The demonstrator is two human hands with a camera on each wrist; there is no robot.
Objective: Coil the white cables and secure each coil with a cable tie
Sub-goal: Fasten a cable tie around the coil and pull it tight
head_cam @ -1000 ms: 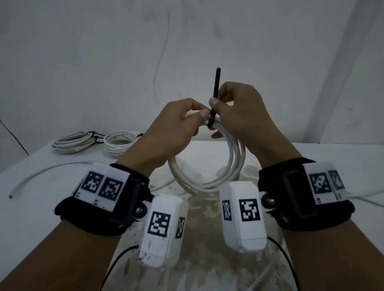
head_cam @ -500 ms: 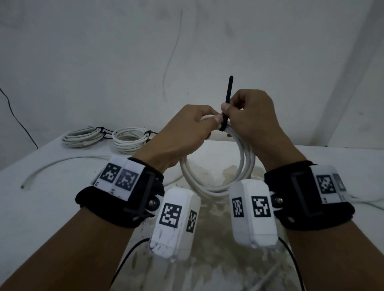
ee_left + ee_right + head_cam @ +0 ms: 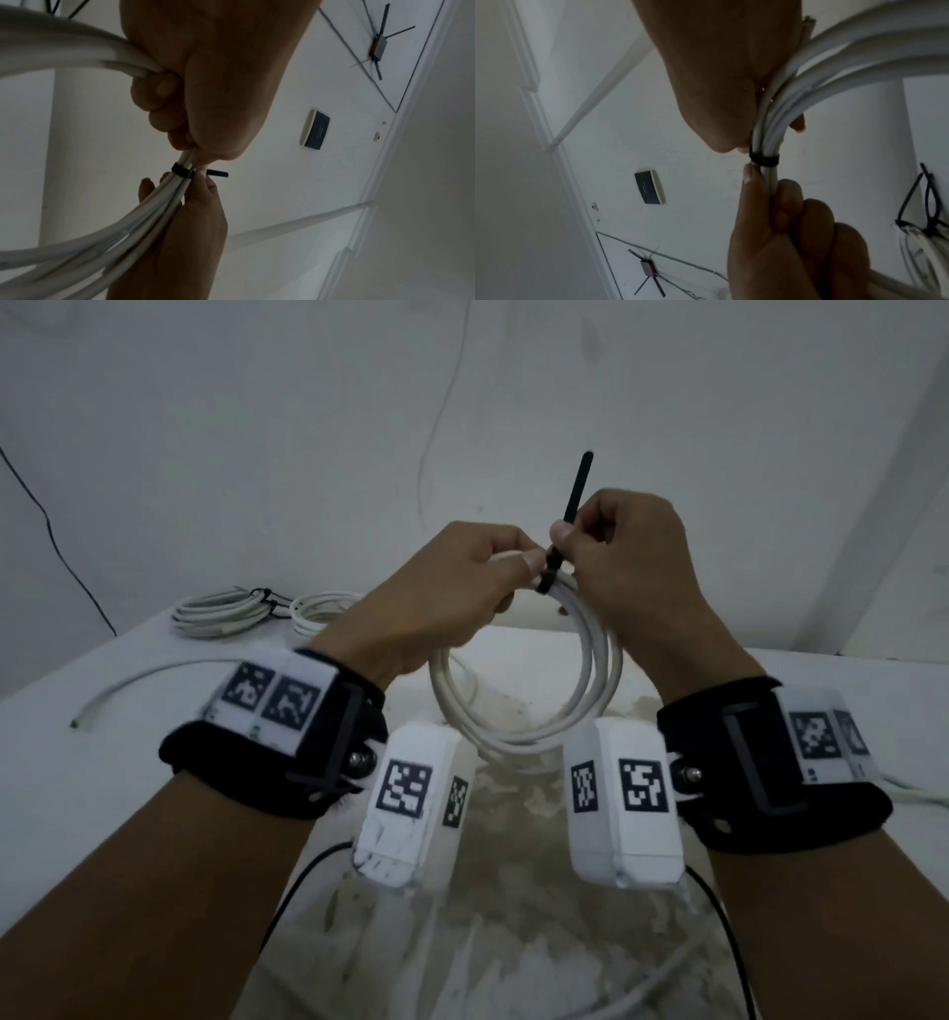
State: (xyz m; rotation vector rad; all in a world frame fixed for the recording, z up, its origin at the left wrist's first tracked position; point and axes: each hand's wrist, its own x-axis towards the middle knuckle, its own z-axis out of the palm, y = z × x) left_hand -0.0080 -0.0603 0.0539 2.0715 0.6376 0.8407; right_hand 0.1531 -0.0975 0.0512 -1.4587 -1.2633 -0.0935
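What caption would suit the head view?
Left hand grips white cable coil while right hand pinches black cable tie.

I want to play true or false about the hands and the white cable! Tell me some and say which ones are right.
1. A black cable tie is wrapped round the white cable coil. True.
2. The right hand pinches the tie's tail. True.
3. The left hand is flat on the table. False: it grips the coil in the air.
4. The tie is red. False: it is black.
5. Two tied coils lie at the back left. True.
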